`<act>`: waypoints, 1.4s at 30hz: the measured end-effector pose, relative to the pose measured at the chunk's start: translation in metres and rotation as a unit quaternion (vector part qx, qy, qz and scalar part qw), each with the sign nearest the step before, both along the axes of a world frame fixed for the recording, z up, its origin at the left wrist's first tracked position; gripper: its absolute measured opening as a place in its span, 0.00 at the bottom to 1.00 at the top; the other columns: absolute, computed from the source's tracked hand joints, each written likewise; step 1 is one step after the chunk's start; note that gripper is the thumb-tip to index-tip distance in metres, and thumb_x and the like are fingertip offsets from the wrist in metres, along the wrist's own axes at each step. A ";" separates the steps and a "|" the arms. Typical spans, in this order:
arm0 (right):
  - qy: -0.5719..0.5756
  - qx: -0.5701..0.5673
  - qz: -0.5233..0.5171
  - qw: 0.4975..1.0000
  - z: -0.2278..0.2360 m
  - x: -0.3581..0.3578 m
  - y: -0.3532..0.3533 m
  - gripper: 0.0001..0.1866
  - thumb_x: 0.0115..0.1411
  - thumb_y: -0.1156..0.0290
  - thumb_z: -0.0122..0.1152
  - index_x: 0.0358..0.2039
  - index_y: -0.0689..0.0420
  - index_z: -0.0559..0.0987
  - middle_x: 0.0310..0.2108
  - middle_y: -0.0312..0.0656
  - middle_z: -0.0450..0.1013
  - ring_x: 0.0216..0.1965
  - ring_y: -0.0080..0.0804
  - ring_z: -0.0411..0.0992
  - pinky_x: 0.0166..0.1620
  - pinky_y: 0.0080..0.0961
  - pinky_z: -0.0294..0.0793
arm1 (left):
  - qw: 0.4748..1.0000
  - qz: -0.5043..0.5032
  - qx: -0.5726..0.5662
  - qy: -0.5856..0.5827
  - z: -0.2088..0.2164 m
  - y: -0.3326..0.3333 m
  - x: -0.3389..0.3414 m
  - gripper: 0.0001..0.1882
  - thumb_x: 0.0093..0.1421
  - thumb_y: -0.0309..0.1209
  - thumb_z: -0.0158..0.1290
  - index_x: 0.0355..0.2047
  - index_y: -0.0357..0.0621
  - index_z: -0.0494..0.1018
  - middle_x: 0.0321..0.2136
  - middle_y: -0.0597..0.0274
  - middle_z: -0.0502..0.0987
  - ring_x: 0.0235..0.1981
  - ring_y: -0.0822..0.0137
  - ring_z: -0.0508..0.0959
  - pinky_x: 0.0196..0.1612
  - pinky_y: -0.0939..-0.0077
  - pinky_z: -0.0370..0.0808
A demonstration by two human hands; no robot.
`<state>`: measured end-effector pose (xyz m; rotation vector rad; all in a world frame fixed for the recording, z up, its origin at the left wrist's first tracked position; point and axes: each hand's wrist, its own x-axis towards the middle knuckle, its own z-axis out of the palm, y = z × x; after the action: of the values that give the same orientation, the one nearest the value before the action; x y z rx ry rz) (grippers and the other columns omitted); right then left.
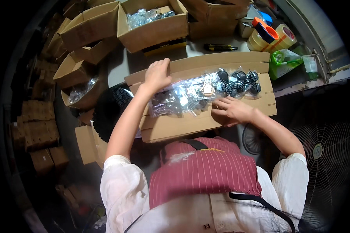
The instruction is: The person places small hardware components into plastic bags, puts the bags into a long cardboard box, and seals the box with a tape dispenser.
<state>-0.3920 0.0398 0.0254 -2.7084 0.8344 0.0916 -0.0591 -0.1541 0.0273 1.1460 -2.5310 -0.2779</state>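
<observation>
Head view, left hand point(156, 75) grip holding flat carton point(206, 112), right hand point(230, 110) fingers loosely curled beside clear parts bags point(186, 97)

what you can't really make out here

the clear plastic bags point(190, 95) on the flattened cardboard box point(221, 64) are too glary and small to tell what's inside, just dark bits and something tan. the left hand point(156, 74) has its fingertips curled over the cardboard's far edge, so they're hidden. the right hand point(231, 110) covers part of the cardboard, and its palm side can't be seen. the open box point(153, 29) up top holds shiny wrapped stuff, too blurry to name. the fan point(319, 155) on the right fades into the dark rim. the stacked cartons point(37, 128) on the left are dim and smeared.
</observation>
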 end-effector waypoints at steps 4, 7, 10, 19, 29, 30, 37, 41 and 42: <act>-0.004 0.013 0.015 1.000 0.000 0.001 0.001 0.52 0.42 0.52 0.80 0.67 0.56 0.66 0.68 0.51 0.61 0.68 0.54 0.61 0.68 0.47 0.65 | 0.999 0.010 -0.032 -0.006 -0.013 -0.008 -0.006 0.19 0.48 0.29 0.55 0.43 0.41 0.71 0.38 0.47 0.79 0.45 0.45 0.78 0.54 0.54 0.72; 0.003 -0.049 0.035 0.998 0.004 0.006 0.012 0.42 0.50 0.57 0.72 0.62 0.64 0.70 0.64 0.56 0.66 0.65 0.56 0.67 0.66 0.47 0.70 | 0.999 0.027 -0.020 -0.023 -0.015 -0.009 -0.011 0.19 0.48 0.30 0.56 0.42 0.41 0.72 0.38 0.47 0.80 0.45 0.44 0.78 0.54 0.55 0.72; 0.028 -0.210 0.077 0.974 -0.011 0.011 0.038 0.31 0.55 0.63 0.61 0.57 0.69 0.74 0.58 0.57 0.73 0.57 0.53 0.76 0.60 0.42 0.77 | 0.999 0.042 -0.011 -0.024 -0.014 -0.009 -0.015 0.23 0.47 0.33 0.58 0.45 0.40 0.73 0.39 0.45 0.80 0.45 0.42 0.78 0.52 0.51 0.74; -0.184 -0.192 -0.303 0.915 -0.010 0.054 0.007 0.06 0.49 0.72 0.60 0.29 0.53 0.79 0.26 0.42 0.76 0.30 0.43 0.78 0.32 0.39 0.78 | 0.995 0.095 -0.013 0.007 -0.002 0.017 -0.028 0.20 0.47 0.35 0.58 0.41 0.41 0.75 0.38 0.49 0.81 0.43 0.46 0.78 0.50 0.55 0.70; -0.205 -0.106 -0.235 0.944 -0.014 0.033 -0.006 0.16 0.47 0.57 0.61 0.35 0.50 0.81 0.28 0.41 0.75 0.32 0.46 0.76 0.40 0.46 0.76 | 0.997 0.012 0.048 -0.063 0.025 0.097 -0.043 0.66 0.47 0.71 0.63 0.67 0.24 0.55 0.60 0.32 0.67 0.65 0.40 0.63 0.70 0.40 0.49; -0.198 -0.170 -0.202 0.944 -0.002 0.035 -0.010 0.22 0.48 0.55 0.60 0.43 0.50 0.81 0.37 0.43 0.76 0.40 0.45 0.76 0.50 0.48 0.72 | 0.998 0.002 0.022 -0.053 0.024 0.107 -0.043 0.69 0.45 0.72 0.64 0.67 0.22 0.55 0.60 0.31 0.65 0.65 0.39 0.62 0.70 0.38 0.48; -0.176 -0.368 -0.324 0.853 0.007 0.039 -0.057 0.36 0.57 0.46 0.67 0.58 0.59 0.76 0.55 0.54 0.73 0.60 0.51 0.70 0.73 0.56 0.53 | 0.991 0.012 -0.117 -0.057 0.000 0.139 -0.050 0.72 0.31 0.66 0.72 0.64 0.21 0.57 0.60 0.36 0.65 0.63 0.40 0.65 0.67 0.42 0.58; -0.188 -0.327 -0.268 0.886 0.002 0.008 -0.049 0.24 0.58 0.54 0.71 0.44 0.63 0.80 0.43 0.48 0.79 0.47 0.46 0.77 0.61 0.41 0.71 | 0.988 -0.005 -0.146 -0.049 -0.017 0.141 -0.040 0.63 0.35 0.63 0.71 0.61 0.24 0.64 0.57 0.39 0.69 0.57 0.43 0.71 0.62 0.48 0.66; -0.173 -0.312 -0.233 0.905 0.006 -0.003 -0.038 0.29 0.58 0.51 0.70 0.49 0.63 0.79 0.47 0.51 0.78 0.50 0.48 0.76 0.62 0.43 0.70 | 0.986 -0.026 -0.157 -0.046 -0.016 0.141 -0.038 0.59 0.35 0.61 0.72 0.57 0.26 0.67 0.54 0.40 0.71 0.53 0.44 0.72 0.58 0.50 0.69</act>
<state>-0.3947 0.0015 0.0311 -2.8171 1.5676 -0.8749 -0.0968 -0.0133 0.0117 0.9897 -2.5683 0.1621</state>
